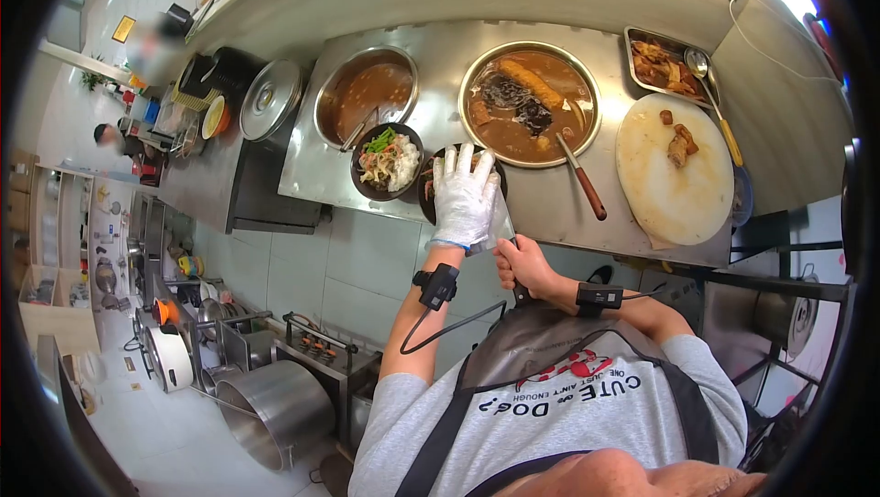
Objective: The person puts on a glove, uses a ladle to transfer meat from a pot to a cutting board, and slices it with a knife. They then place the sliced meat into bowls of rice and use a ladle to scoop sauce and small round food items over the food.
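Observation:
My left hand [463, 199], in a clear plastic glove, lies palm down with its fingers stretched over a dark bowl [425, 193] at the counter's front edge. It covers most of that bowl and the food inside. My right hand [526, 265] is bare and wrapped round the dark handle of a cleaver [500, 222]. The metal blade points away from me, partly hidden beneath the gloved hand. Left of it stands another dark bowl [359, 178] holding white rice, green vegetables and other food.
A pot of brown broth [414, 71] and a wide pan of dark stew [594, 121] with a wooden-handled ladle [587, 187] stand behind the bowls. To the right are a round white cutting board [660, 194] with meat pieces, a metal tray [632, 75] of food and a yellow-handled spoon [724, 126].

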{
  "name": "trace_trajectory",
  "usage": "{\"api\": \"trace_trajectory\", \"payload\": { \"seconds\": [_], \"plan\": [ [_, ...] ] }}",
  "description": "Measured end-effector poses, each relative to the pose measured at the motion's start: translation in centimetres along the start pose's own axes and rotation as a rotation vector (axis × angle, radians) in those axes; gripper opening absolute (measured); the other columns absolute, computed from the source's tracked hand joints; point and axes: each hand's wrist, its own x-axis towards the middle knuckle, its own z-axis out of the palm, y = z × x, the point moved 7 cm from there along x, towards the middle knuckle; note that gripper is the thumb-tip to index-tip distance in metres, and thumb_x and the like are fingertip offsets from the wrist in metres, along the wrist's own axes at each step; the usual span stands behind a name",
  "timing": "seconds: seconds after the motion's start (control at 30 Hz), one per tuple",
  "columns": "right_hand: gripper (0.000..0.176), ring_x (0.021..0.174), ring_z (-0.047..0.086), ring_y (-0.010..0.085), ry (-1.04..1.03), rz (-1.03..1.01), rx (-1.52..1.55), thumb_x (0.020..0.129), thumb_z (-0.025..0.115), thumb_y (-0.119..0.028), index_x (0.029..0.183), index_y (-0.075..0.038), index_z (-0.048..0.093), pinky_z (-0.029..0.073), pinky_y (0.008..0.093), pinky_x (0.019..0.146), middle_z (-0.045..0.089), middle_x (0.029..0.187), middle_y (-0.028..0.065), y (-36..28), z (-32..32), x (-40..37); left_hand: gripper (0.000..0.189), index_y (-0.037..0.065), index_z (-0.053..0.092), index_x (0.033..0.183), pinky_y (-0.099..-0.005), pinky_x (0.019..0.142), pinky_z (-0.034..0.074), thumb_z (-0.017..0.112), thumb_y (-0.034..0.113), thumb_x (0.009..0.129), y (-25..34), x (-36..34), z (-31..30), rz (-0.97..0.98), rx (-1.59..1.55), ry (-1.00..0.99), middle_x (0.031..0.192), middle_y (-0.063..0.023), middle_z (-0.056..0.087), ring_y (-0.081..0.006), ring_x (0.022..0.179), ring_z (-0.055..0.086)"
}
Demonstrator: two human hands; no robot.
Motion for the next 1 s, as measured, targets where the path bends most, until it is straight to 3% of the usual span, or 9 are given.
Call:
{"api": "trace_trajectory", "payload": {
  "seconds": [0.3,0.53,0.67,0.8,0.93,1.0],
  "plan": [
    [0.022,0.048,0.035,0.0099,-0.012,0.051,-0.015,0.103,0.052,-0.023,0.098,-0.003,0.046,0.035,0.0294,0.043,0.040,0.066,-0.0003,-0.1,-1.3,-1.4,0.040,0.009,0.059,0.129,-0.0540,0.109,0.033,0.056,0.026,0.094,-0.3,0.1,1.3,-0.010,-0.040,0.036,0.135,-0.0178,0.053,-0.0414,0.126,0.046],
    [0.019,0.046,0.035,0.0100,0.116,0.043,-0.109,0.100,0.053,-0.020,0.096,-0.003,0.046,0.034,0.0295,0.043,0.040,0.064,-0.0011,-1.8,-4.2,-5.8,0.040,0.007,0.057,0.129,-0.0558,0.108,0.033,0.053,0.027,0.094,0.1,-0.4,1.3,-0.006,-0.026,0.070,0.132,-0.0182,0.054,-0.0423,0.125,0.046],
    [0.017,0.045,0.036,0.0095,0.196,-0.043,-0.149,0.100,0.053,-0.019,0.095,-0.005,0.046,0.035,0.0294,0.042,0.039,0.062,-0.0013,-3.8,-6.9,-8.8,0.045,0.006,0.055,0.135,-0.0539,0.113,0.030,0.051,0.029,0.097,0.0,-0.6,2.2,-0.030,-0.038,-0.004,0.141,-0.0210,0.052,-0.0419,0.132,0.044],
    [0.017,0.044,0.036,0.0097,0.270,-0.148,-0.127,0.102,0.053,-0.020,0.096,-0.005,0.046,0.035,0.0287,0.041,0.040,0.062,-0.0008,-6.0,-9.1,-11.0,0.042,-0.001,0.052,0.137,-0.0453,0.112,0.036,0.052,0.018,0.099,-3.4,-1.0,1.8,-0.080,-0.321,0.213,0.137,-0.0258,0.055,-0.0425,0.130,0.048],
    [0.020,0.044,0.037,0.0098,0.293,-0.218,-0.099,0.103,0.053,-0.023,0.098,-0.005,0.046,0.035,0.0283,0.040,0.040,0.063,-0.0003,-7.4,-11.4,-12.8,0.041,-0.001,0.052,0.135,-0.0445,0.114,0.034,0.051,0.015,0.098,-4.8,-0.7,-0.3,-0.082,-0.189,0.175,0.137,-0.0238,0.054,-0.0399,0.131,0.047],
    [0.020,0.044,0.036,0.0094,0.304,-0.252,-0.065,0.103,0.053,-0.024,0.098,-0.005,0.046,0.035,0.0279,0.040,0.040,0.063,-0.0004,-8.2,-12.2,-13.6,0.045,0.001,0.050,0.137,-0.0470,0.114,0.032,0.052,0.021,0.097,-4.1,-0.6,-0.5,-0.041,-0.093,0.084,0.142,-0.0226,0.049,-0.0396,0.133,0.044]
  ]
}}
